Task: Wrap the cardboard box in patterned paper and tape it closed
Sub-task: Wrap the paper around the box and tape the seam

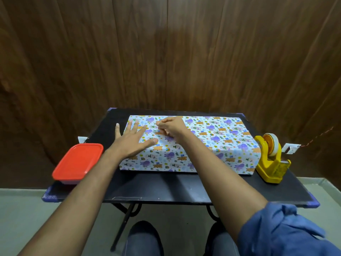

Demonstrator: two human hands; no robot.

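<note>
The paper-wrapped box [191,143] lies mid-table, long axis nine to three o'clock. The left hand [132,140] presses flat, fingers spread; the right hand [172,127], at its two o'clock, pinches at the paper seam.

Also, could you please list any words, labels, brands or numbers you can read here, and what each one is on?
None can be read for certain.
Patterned paper: small dark marks like a "T" or "I" repeat in the print; too small to tell.
Table: faint white marks on its near left edge, blurred.
Tape dispenser: no legible label.
</note>
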